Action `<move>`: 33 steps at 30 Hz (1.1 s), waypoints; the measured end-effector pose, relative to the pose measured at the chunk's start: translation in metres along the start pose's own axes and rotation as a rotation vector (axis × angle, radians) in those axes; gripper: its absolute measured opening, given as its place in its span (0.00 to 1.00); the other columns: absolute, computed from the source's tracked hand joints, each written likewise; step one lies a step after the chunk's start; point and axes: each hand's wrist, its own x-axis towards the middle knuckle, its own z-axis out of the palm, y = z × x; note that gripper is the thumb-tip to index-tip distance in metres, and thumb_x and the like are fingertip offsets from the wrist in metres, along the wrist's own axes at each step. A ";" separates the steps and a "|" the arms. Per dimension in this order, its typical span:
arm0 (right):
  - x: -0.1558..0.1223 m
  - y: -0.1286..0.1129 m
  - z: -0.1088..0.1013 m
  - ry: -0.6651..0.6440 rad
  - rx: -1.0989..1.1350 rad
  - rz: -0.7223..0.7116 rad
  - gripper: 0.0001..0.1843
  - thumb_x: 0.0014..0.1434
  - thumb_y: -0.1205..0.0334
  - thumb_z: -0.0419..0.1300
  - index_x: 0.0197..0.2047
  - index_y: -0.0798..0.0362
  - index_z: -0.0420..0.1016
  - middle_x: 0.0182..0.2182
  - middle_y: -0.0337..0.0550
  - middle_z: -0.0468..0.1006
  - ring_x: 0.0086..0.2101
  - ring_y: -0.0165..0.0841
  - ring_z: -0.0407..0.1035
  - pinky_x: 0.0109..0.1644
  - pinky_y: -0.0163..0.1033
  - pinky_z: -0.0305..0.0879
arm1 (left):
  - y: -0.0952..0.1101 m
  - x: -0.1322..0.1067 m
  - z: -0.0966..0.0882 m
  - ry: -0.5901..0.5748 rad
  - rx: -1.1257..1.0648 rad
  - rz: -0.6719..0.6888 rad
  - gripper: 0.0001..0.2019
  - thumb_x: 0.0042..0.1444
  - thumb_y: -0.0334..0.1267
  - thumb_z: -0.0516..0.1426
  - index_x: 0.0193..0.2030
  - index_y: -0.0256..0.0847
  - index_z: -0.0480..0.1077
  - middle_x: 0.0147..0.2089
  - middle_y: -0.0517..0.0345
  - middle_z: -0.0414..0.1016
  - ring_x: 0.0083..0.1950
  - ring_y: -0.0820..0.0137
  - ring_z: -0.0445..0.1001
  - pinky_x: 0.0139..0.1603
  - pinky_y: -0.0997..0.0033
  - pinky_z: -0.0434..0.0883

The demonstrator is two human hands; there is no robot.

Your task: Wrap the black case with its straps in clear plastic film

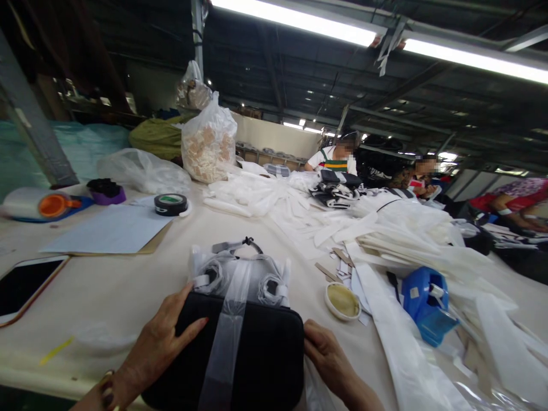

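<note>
1. The black bag (265, 354) lies flat on the near edge of the bench (128, 291), right in front of the person.
2. The left hand (160, 342) rests on the bag's upper left corner, its fingers (194, 326) apart and flat on the top.
3. The right hand (327, 351) sits against the bag's right edge with its fingers curled. I cannot tell whether they are clamped on it.
4. A clear strip (226, 337) runs down the middle of the bag.
5. Plastic-wrapped straps (240, 274) bunch at the bag's far edge.
6. A small dish (342, 301) stands just right of the bag, and a blue tape dispenser (426, 302) is further right.
7. A tablet (25, 282) lies well to the bag's left.
</note>
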 end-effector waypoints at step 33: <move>0.009 -0.025 -0.020 -0.048 0.442 0.153 0.06 0.46 0.61 0.58 0.24 0.55 0.73 0.18 0.35 0.66 0.22 0.28 0.59 0.27 0.34 0.55 | 0.002 0.003 -0.005 -0.047 0.000 -0.040 0.29 0.59 0.54 0.47 0.62 0.41 0.53 0.55 0.47 0.67 0.56 0.57 0.68 0.56 0.55 0.67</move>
